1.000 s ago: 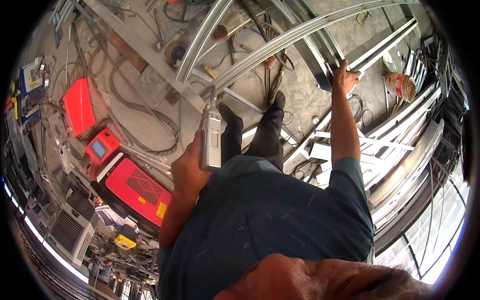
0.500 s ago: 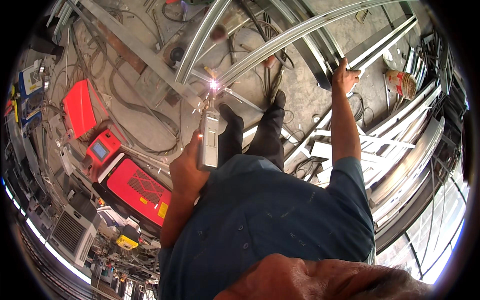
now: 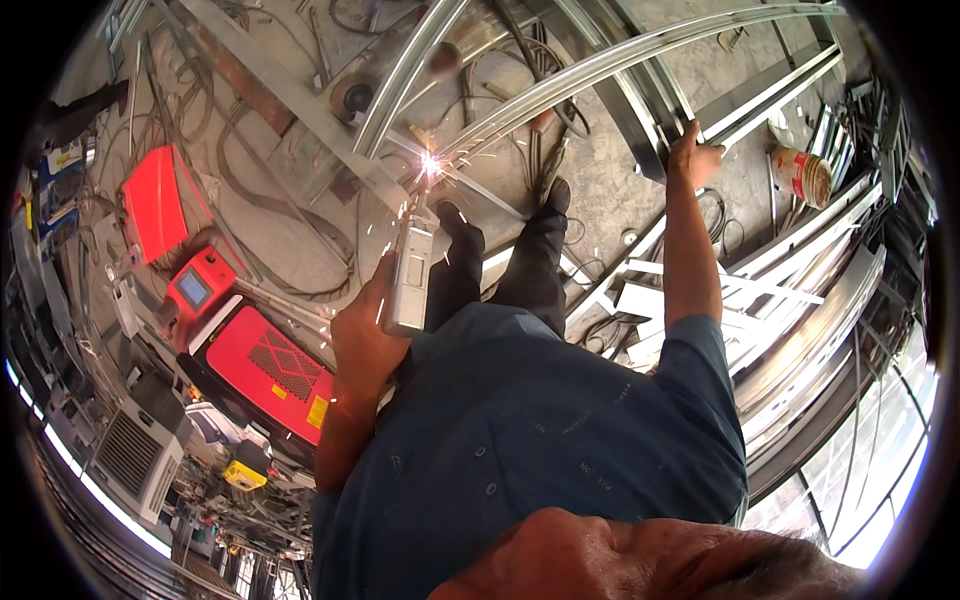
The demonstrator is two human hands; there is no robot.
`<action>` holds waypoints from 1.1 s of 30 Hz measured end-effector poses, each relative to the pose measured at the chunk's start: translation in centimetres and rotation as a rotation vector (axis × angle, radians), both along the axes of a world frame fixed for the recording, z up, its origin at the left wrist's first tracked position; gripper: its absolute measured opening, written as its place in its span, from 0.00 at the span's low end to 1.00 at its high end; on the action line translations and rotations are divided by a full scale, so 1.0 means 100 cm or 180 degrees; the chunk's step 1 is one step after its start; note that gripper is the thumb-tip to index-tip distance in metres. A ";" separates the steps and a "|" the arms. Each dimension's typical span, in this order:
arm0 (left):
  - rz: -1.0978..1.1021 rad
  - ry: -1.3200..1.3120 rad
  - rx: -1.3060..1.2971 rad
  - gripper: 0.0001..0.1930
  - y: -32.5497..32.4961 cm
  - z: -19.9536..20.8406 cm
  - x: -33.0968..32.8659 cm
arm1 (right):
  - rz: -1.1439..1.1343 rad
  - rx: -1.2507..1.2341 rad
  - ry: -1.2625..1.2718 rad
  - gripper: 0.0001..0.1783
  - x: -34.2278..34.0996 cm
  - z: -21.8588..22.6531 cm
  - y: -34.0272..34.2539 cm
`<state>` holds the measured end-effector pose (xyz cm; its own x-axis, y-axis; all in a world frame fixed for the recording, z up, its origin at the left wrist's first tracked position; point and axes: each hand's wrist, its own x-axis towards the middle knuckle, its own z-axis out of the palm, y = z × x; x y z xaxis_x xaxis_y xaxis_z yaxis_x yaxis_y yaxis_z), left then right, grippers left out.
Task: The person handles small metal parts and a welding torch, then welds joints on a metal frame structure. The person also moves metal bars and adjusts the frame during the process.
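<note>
My left hand (image 3: 366, 335) is wrapped around a silver handheld welding gun (image 3: 409, 278). Its nozzle points away from me at the near corner of a metal frame (image 3: 600, 62), where a bright pinkish-white spot glows and sparks fly out. Two shiny channel bars of the frame come together beside that spot. On the right, with the arm stretched out, my right hand (image 3: 694, 160) grips the edge of a frame bar near a dark corner piece. Its fingers are curled, partly hidden behind the hand.
A red machine (image 3: 275, 365) with a small screen unit (image 3: 195, 285) stands at left, near a red sheet-like panel (image 3: 157, 203). Cables snake over the concrete floor. Metal strips (image 3: 800, 310) are piled at right beside a bucket (image 3: 802, 178). My shoes stand close below the sparks.
The welding gun and my left hand have shifted slightly left and toward me. Sparks now spray more widely. My right hand stays on the bar, its fingers a little shifted.
</note>
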<state>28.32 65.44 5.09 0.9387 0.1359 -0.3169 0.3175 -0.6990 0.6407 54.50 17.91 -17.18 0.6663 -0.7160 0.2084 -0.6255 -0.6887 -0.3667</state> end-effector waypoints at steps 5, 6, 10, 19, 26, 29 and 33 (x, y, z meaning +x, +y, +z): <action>0.0006 0.0242 0.0128 0.44 0.002 0.004 0.000 | -0.0057 0.0143 0.0201 0.57 0.001 0.004 0.003; 0.0002 0.0165 0.0135 0.44 0.002 0.002 -0.001 | -0.0089 0.0208 0.0247 0.59 0.000 0.004 0.004; -0.0023 0.0542 0.0182 0.43 0.004 0.010 0.004 | -0.0106 0.0582 0.0448 0.64 -0.003 0.013 0.010; 0.0074 0.0073 0.0026 0.33 0.008 0.000 -0.004 | -0.0120 0.0587 0.0537 0.62 -0.002 0.018 0.013; 0.0040 0.0324 0.0180 0.34 0.009 0.008 -0.001 | -0.0165 0.0536 0.0511 0.64 -0.001 0.015 0.012; 0.0026 0.0394 0.0237 0.35 0.011 0.006 -0.005 | -0.0076 0.0443 0.0397 0.64 -0.002 0.002 0.003; 0.0161 0.0350 -0.0018 0.36 0.010 0.009 -0.016 | -0.0106 0.0554 0.0422 0.64 -0.001 0.014 0.013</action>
